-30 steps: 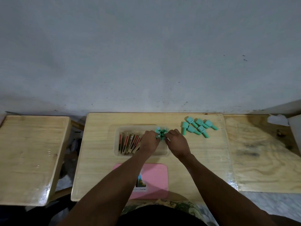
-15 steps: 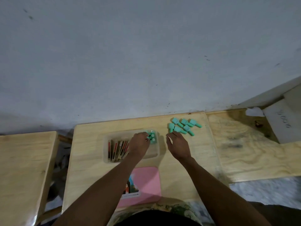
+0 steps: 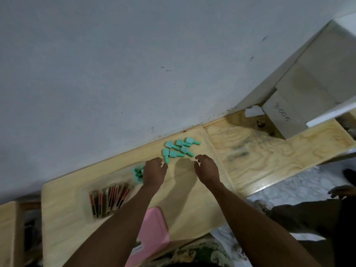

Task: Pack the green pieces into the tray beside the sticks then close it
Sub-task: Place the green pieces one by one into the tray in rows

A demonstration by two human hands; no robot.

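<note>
Several loose green pieces [image 3: 178,149] lie in a cluster near the table's far edge. A clear tray [image 3: 86,205] holds red and brown sticks [image 3: 109,197] on its left and a bunch of green pieces [image 3: 138,173] at its right end. My left hand [image 3: 154,171] hovers just right of that bunch, fingers apart, its fingertips almost at the nearest loose piece. My right hand [image 3: 207,168] is held open right of the cluster and holds nothing.
A pink lid [image 3: 154,230] lies at the table's near edge under my left forearm. A plywood board [image 3: 269,158] adjoins on the right, with white blocks [image 3: 283,116] behind it. A second wooden table [image 3: 7,234] stands at the left. A grey wall rises behind.
Both hands have left the tray and moved right toward the loose green pieces. The bunch of green pieces now stays in the tray. The camera has tilted and swung right.
</note>
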